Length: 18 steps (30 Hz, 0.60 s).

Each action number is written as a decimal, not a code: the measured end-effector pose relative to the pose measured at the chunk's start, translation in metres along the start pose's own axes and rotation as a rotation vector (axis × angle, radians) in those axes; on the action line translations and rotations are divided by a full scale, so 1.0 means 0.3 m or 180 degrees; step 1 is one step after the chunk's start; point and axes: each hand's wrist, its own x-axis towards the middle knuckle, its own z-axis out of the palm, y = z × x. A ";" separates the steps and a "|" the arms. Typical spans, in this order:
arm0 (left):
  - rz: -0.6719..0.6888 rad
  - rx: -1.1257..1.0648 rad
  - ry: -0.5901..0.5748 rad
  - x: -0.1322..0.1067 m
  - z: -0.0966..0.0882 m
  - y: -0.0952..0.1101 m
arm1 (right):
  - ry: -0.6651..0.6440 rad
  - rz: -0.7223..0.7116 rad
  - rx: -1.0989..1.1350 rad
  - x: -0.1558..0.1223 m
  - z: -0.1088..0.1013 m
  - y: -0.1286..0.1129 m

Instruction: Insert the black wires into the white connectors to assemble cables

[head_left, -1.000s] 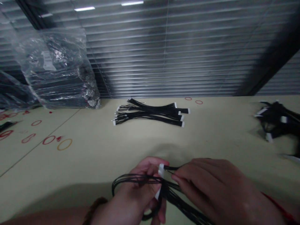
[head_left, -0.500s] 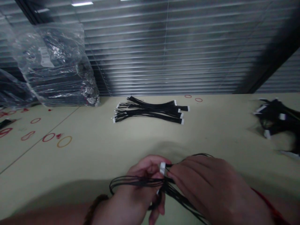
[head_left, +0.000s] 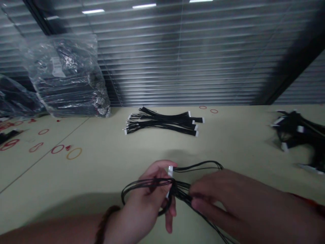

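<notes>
Clamping white oblong connector [head_left: 170, 171] in left hand [head_left: 148, 201], touching thin black wires [head_left: 179, 194] with right hand [head_left: 230, 196], cannot tell if gripping; ideally avoiding tangles

Wires [head_left: 183, 196] between your left hand [head_left: 146, 200] and right hand [head_left: 228, 200]; beyond, cable bundles [head_left: 165, 122] on table [head_left: 238, 145], bag [head_left: 67, 88] left, cable pile [head_left: 296, 135] right, blinds [head_left: 215, 61] behind.

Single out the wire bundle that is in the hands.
The looped black bundle: the left hand grips its white connector, the right hand its wires. The middle pile and right-side pile lie untouched.
</notes>
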 end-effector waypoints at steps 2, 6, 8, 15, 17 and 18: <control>-0.0028 0.0060 -0.0006 -0.003 0.004 0.001 | 0.0036 -0.0006 0.0208 0.039 0.011 -0.030; -0.0055 0.0057 0.0027 -0.001 0.006 0.003 | 0.0294 -0.0278 -0.0138 0.057 0.034 -0.039; -0.0063 0.0051 0.0008 0.002 0.005 0.002 | 0.0325 -0.0444 -0.0411 0.051 0.032 -0.034; -0.0071 0.0060 -0.0052 0.005 0.004 0.000 | 0.0247 0.0040 0.0139 0.058 0.005 -0.043; -0.0098 0.0074 -0.0044 0.003 0.003 0.001 | 0.0172 0.0143 0.0246 0.062 0.004 -0.042; -0.0106 0.0078 -0.0026 0.003 0.002 0.001 | 0.0168 0.0159 0.0263 0.064 0.000 -0.039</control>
